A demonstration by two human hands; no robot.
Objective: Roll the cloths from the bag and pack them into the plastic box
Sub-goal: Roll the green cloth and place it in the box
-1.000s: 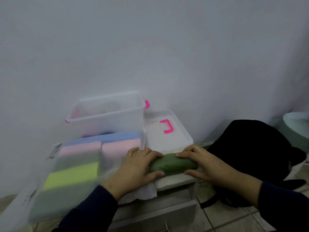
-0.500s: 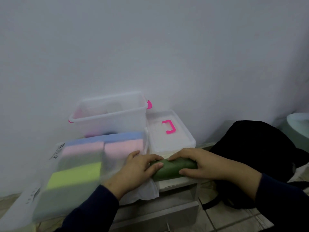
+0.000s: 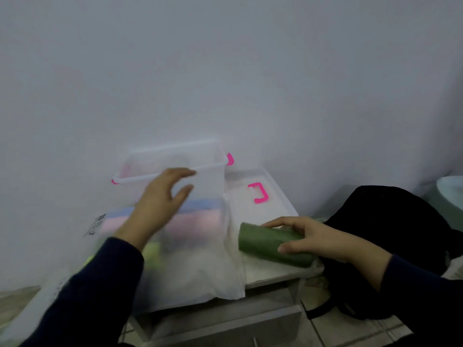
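Your right hand (image 3: 318,240) grips the green roll (image 3: 271,246) on the surface (image 3: 270,271); your left hand (image 3: 160,201), fingers spread and empty, hovers by the box (image 3: 175,169). Loosen that grip and the roll may unravel, I'd say.

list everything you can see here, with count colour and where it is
plastic box: 1, clear with pink clips, open, at the back against the wall
lid: 1, clear with a pink handle, lying flat right of the box
rolled cloth: 1, dark green, on the low stand in front of the lid
bag: 1, see-through white, in front of the box, holding folded blue, pink and yellow-green cloths
low stand: 1, pale grey, under everything
backpack: 1, black, on the floor at right
wall: 1, white, behind
left hand: 1, open, raised over the bag near the box
right hand: 1, gripping the rolled cloth
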